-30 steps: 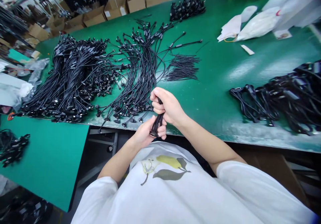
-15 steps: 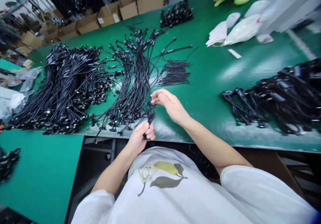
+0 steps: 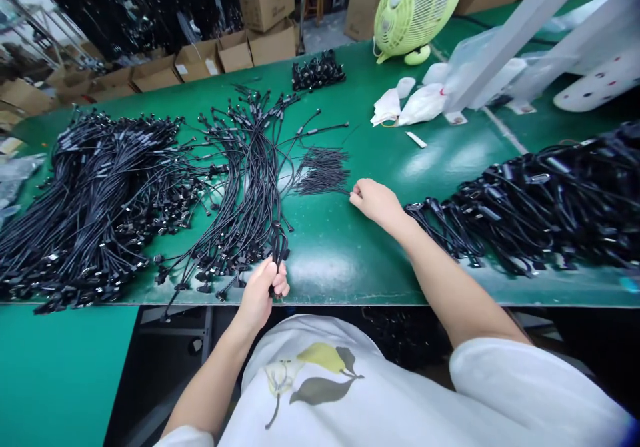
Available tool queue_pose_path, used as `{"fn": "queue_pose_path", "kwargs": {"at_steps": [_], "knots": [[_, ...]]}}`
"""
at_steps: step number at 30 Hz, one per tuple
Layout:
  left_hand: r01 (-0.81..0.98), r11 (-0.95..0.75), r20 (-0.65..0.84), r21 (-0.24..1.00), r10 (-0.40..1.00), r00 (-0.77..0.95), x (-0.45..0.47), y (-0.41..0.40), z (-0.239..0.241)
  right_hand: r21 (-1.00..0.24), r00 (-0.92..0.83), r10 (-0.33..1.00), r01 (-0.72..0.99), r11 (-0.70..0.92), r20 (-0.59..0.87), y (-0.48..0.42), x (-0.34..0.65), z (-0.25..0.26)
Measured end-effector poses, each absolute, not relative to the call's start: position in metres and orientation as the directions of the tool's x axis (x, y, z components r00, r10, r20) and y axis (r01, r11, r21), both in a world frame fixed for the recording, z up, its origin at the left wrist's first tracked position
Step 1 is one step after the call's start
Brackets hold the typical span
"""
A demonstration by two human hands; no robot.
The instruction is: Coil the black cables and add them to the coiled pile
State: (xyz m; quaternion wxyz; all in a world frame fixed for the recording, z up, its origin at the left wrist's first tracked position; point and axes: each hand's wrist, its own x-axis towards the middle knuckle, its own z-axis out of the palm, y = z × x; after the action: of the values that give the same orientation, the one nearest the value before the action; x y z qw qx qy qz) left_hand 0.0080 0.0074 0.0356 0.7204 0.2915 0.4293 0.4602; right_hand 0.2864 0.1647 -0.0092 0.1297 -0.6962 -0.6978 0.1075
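Head view shows the left hand (image 3: 261, 291) with fingers wrapped around a folded cable (image 3: 278, 245) at the near desk (image 3: 350, 260) edge, the right hand (image 3: 379, 203) seemingly pinching a wire tie (image 3: 345, 192), bundled cables (image 3: 537, 220) at right, many unfolded cables (image 3: 100, 193) remaining left.

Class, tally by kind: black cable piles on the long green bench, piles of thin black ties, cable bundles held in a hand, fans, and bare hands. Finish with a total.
Black cable piles: 4
Pile of thin black ties: 1
Held cable bundle: 1
Yellow-green fan: 1
Hands: 2
Total: 9

Head-worn view, forward-down (over table (image 3: 350, 253))
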Motion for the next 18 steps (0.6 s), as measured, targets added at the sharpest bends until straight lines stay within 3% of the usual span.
{"fn": "queue_pose_path", "kwargs": {"at_steps": [2, 4, 7, 10, 12, 15, 18], "knots": [[-0.414, 0.423, -0.359, 0.806, 0.906, 0.226, 0.009, 0.009, 0.035, -0.376, 0.009, 0.998, 0.927, 0.013, 0.057, 0.151, 0.286, -0.005], [-0.415, 0.438, -0.364, 0.797, 0.898, 0.248, 0.013, 0.012, 0.035, -0.53, -0.002, 0.997, 0.847, 0.041, 0.073, 0.134, 0.281, -0.001], [-0.435, 0.444, -0.346, 0.783, 0.893, 0.287, 0.023, 0.017, 0.036, -0.839, -0.123, 0.991, 0.534, 0.107, 0.049, 0.105, 0.259, 0.006], [-0.468, 0.432, -0.315, 0.771, 0.898, 0.308, 0.031, 0.022, 0.036, -0.956, -0.344, 0.939, 0.281, 0.088, -0.015, 0.075, 0.229, 0.013], [-0.467, 0.412, -0.301, 0.783, 0.907, 0.295, 0.034, 0.024, 0.034, -0.96, -0.449, 0.893, 0.257, 0.111, -0.017, 0.059, 0.212, 0.017], [-0.406, 0.33, -0.255, 0.852, 0.94, 0.229, 0.032, 0.026, 0.027, -0.901, -0.472, 0.878, 0.343, 0.264, 0.078, 0.045, 0.195, 0.019], [-0.183, 0.219, -0.197, 0.958, 0.971, 0.133, 0.021, 0.023, 0.022, -0.672, -0.474, 0.833, 0.52, 0.527, 0.287, 0.04, 0.183, 0.02]]}}
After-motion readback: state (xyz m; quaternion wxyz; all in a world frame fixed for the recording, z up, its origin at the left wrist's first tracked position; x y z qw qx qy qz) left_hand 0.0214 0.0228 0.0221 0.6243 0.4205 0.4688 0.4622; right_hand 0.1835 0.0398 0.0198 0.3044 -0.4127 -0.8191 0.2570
